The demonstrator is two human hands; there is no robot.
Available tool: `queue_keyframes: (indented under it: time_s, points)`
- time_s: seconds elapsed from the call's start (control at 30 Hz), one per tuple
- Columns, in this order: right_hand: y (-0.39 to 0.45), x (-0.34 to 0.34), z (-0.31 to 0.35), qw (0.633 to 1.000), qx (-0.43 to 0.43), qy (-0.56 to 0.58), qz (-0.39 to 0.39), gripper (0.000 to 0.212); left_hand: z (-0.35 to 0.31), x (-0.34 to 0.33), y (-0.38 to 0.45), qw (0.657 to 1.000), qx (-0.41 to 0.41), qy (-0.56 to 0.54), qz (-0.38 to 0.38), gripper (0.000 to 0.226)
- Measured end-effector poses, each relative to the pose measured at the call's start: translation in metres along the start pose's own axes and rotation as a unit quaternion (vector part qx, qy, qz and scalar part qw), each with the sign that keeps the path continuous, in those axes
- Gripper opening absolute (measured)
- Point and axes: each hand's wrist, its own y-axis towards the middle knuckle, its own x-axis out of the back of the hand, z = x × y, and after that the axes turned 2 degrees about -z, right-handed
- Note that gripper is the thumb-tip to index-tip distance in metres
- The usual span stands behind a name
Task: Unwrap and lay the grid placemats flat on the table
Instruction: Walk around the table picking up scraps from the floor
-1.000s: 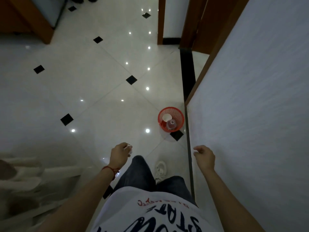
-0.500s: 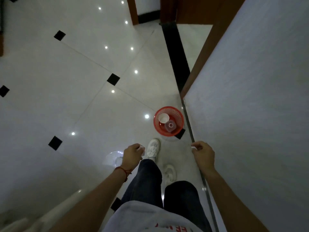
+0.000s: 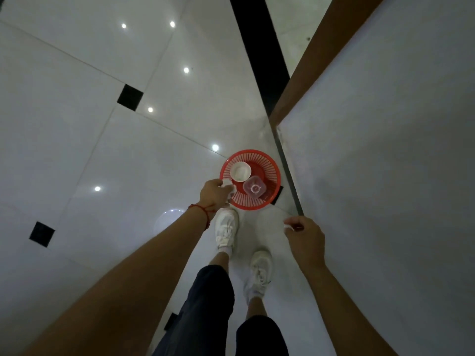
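Observation:
No placemats or table show in the head view. My left hand (image 3: 213,194) is stretched out over the near left rim of a red plastic waste basket (image 3: 270,165) on the floor, fingers closed on a small crumpled white scrap (image 3: 228,187). My right hand (image 3: 304,233) hangs lower right, next to the wall, pinching a thin whitish strip (image 3: 288,226). Inside the basket lie a white cup (image 3: 240,171) and a clear plastic container (image 3: 254,188).
A white wall (image 3: 385,176) runs along the right, with a brown door frame (image 3: 303,80) beyond it. The floor (image 3: 102,150) is glossy white tile with black diamond insets. My white shoes (image 3: 226,229) stand just short of the basket.
I have walked up to the basket, which now lies right in front of my feet. My left hand has reached forward over its rim with the white scrap.

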Motion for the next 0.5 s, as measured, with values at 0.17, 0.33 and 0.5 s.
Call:
queue_keyframes:
  time_s: [0.17,0.33,0.5]
  points:
    - [0.033,-0.022,-0.022,1.000,-0.020,-0.008,0.010,0.015,0.002,-0.022,0.042,0.997,0.058,-0.047,0.030,0.044]
    - [0.053,-0.031,-0.026,0.999,-0.041,-0.025,0.021,0.016,0.010,-0.019,0.052,0.992,0.069,-0.008,0.103,0.046]
    - [0.065,-0.048,-0.011,0.999,-0.030,-0.032,0.029,0.016,0.047,0.004,0.047,0.971,-0.020,0.234,0.050,0.050]
